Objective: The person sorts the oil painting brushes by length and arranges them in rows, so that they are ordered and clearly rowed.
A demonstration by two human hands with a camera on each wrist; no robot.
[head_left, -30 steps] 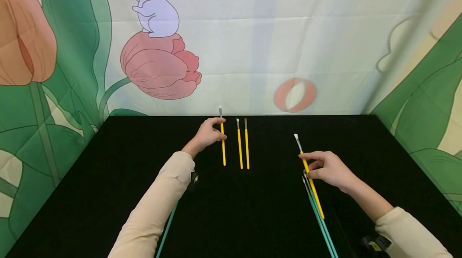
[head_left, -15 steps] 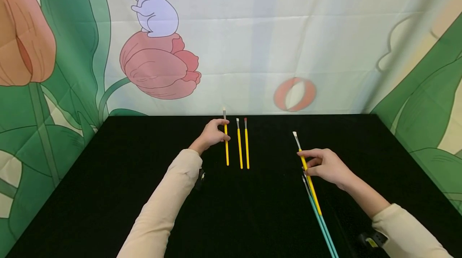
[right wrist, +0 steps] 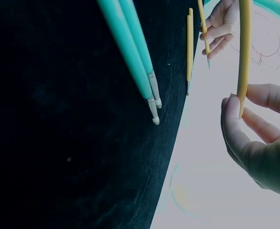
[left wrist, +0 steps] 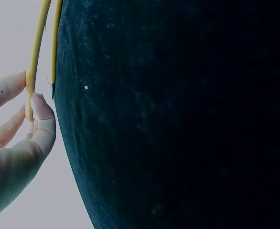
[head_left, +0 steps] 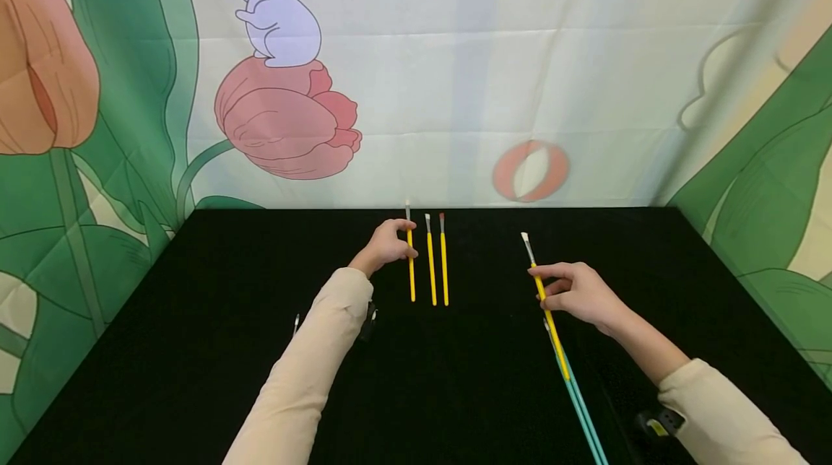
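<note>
Between thumb and fingers, my left hand (head_left: 385, 242) pinches a yellow-handled paintbrush (head_left: 412, 279), bristles pointing away. Just right of it, two more yellow paintbrushes lie side by side, one white-tipped (head_left: 432, 270) and one red-tipped (head_left: 445, 270). My right hand (head_left: 581, 295) pinches another yellow paintbrush (head_left: 557, 346) with pale, angled bristles. In the right wrist view this held yellow handle (right wrist: 244, 52) is off the table, with the fingertips (right wrist: 233, 107) near its ferrule end. Two teal paintbrushes (right wrist: 125, 47) lie close together on the black surface near the right hand.
A black table (head_left: 468, 385) spans the front, its far edge against a printed cloth backdrop (head_left: 442, 89). A brush tip (head_left: 296, 322) shows beside the left sleeve (head_left: 305, 371), which hides the rest of it.
My left hand has shifted right with its yellow paintbrush, closer to the two lying ones. My right hand has moved slightly left and away from me, still holding its paintbrush.
</note>
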